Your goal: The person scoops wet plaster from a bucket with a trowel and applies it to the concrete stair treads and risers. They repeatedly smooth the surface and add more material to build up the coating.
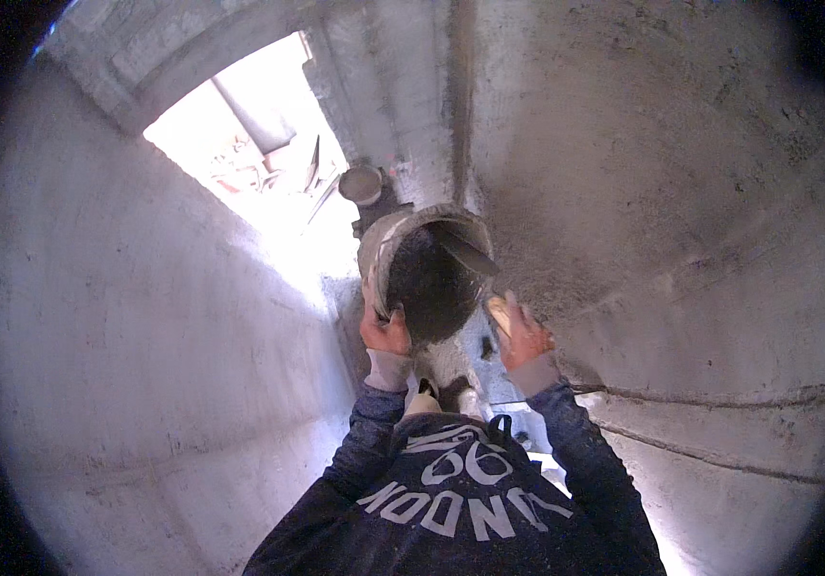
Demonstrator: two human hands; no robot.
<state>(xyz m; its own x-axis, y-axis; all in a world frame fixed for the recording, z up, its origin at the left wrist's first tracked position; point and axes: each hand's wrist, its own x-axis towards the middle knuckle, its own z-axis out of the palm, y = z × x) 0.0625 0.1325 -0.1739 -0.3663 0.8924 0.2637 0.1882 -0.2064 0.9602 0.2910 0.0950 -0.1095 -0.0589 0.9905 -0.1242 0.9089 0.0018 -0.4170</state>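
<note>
A mortar-caked bucket (374, 257) is in front of me, its dark mouth facing me. My left hand (385, 331) is closed on its near left rim. On the right, my right hand (526, 336) is wrapped round the pale wooden handle of a trowel (470, 253). The grey blade lies across the far right part of the bucket's mouth. What is inside the bucket is too dark to make out.
Beyond the bucket stands a smaller round container (361, 184) with a grey top. A bright opening (268, 144) at the far left shows scattered debris. Bare grey walls rise on both sides; two cable-like lines (710, 398) run along the right wall (671, 211).
</note>
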